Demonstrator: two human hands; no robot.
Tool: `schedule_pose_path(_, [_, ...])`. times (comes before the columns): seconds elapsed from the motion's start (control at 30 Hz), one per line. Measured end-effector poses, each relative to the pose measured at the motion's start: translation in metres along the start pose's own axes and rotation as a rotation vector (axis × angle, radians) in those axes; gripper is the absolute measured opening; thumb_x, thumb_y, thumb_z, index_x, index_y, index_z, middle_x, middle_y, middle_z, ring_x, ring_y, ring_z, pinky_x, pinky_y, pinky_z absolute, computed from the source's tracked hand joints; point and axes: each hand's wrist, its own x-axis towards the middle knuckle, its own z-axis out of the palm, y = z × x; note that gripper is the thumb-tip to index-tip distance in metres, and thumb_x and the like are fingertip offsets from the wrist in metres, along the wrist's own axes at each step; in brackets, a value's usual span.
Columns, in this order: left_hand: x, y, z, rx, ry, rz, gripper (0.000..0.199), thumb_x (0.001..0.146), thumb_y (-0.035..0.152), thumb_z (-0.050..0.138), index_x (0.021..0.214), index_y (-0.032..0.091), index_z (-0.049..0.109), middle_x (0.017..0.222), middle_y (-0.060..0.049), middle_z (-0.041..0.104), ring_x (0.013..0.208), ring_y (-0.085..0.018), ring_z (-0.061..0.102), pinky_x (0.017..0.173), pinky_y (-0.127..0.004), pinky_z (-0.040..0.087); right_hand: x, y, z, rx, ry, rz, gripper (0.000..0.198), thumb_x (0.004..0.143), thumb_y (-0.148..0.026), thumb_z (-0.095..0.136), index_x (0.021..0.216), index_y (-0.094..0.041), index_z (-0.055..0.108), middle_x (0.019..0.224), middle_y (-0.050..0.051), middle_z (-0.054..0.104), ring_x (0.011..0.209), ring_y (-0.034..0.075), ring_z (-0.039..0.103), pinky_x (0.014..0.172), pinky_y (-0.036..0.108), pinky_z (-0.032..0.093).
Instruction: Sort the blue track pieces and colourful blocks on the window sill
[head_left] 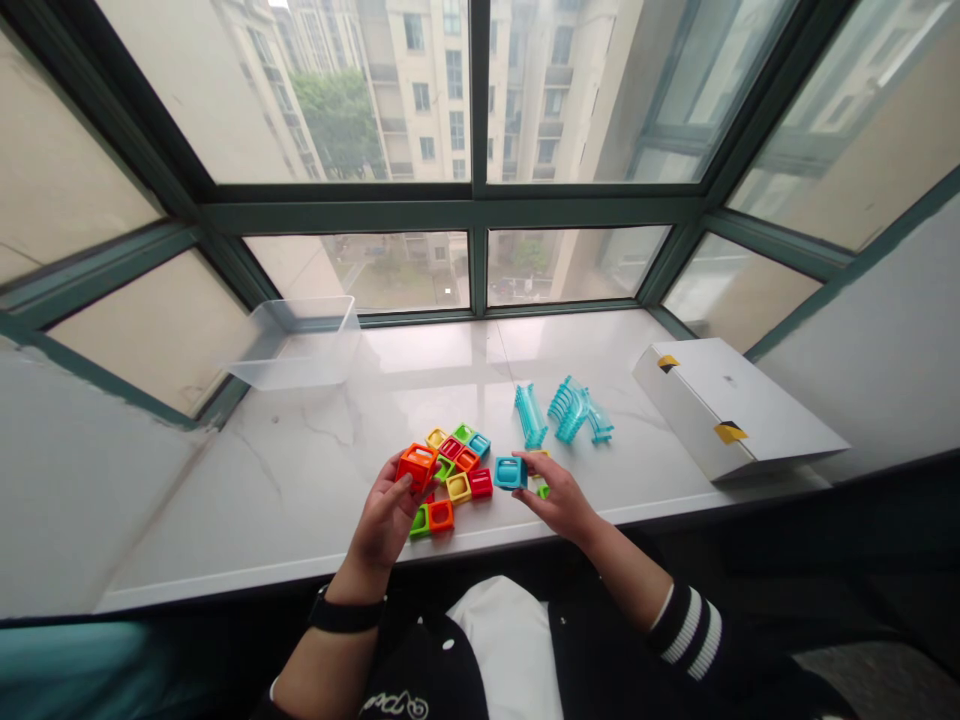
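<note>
My left hand (386,515) is closed around an orange toy block (417,467), held up at the left of a cluster of coloured blocks. In my right hand (561,498) a blue toy block (510,473) is gripped between thumb and fingers, at the cluster's right side. Between and behind the hands lie several blocks on the sill, among them a yellow block (458,487), a red block (481,483), a green block (463,433) and, nearer me, an orange block (442,516). A yellow and a green piece are partly hidden by my right hand.
Translucent turquoise track pieces (531,416) lie behind my right hand, with a curved one (571,408) beside them. A clear plastic bin (300,370) stands at the back left. The white box (739,405) with yellow-black tabs sits at right. Windows rise behind the marble sill (225,510).
</note>
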Motion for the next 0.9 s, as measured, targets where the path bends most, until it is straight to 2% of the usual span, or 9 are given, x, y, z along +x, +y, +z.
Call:
schedule_pose_path(0.3, [-0.002,0.0,-0.001,0.034,-0.014,-0.02,0.048,0.085,0.037,0.081,0.128,0.024,0.064,0.125,-0.008,0.073,0.118,-0.029,0.073,0.1,-0.044,0.059,-0.003,0.004,-0.005,0.013,0.035,0.032,0.047,0.096,-0.039,0.072,0.14,-0.023,0.063,0.129,0.013,0.072,0.106,0.027,0.073,0.092,0.042,0.063])
schedule_pose_path(0.53, [0.001,-0.005,-0.004,0.032,-0.009,-0.036,0.052,0.081,0.031,0.08,0.129,0.022,0.065,0.12,-0.008,0.075,0.116,-0.031,0.073,0.103,-0.047,0.059,-0.007,0.014,-0.019,-0.008,0.083,0.057,0.047,0.095,-0.037,0.073,0.14,-0.025,0.063,0.13,0.012,0.07,0.108,0.028,0.072,0.094,0.043,0.063])
schedule_pose_path(0.73, [0.002,-0.009,-0.007,0.048,-0.017,-0.047,0.054,0.077,0.029,0.084,0.127,0.025,0.063,0.119,-0.006,0.075,0.112,-0.027,0.074,0.101,-0.042,0.059,-0.014,0.027,-0.044,-0.069,0.165,0.066,0.047,0.094,-0.03,0.069,0.141,-0.026,0.063,0.131,0.011,0.068,0.113,0.028,0.069,0.094,0.044,0.062])
schedule_pose_path(0.9, [0.004,-0.012,-0.009,0.028,0.049,-0.072,0.057,0.076,0.027,0.088,0.126,0.024,0.062,0.119,-0.006,0.075,0.111,-0.024,0.073,0.097,-0.036,0.06,-0.031,0.05,-0.073,-0.18,0.23,0.178,0.049,0.093,-0.031,0.067,0.141,-0.026,0.062,0.129,0.011,0.069,0.11,0.028,0.07,0.095,0.045,0.062])
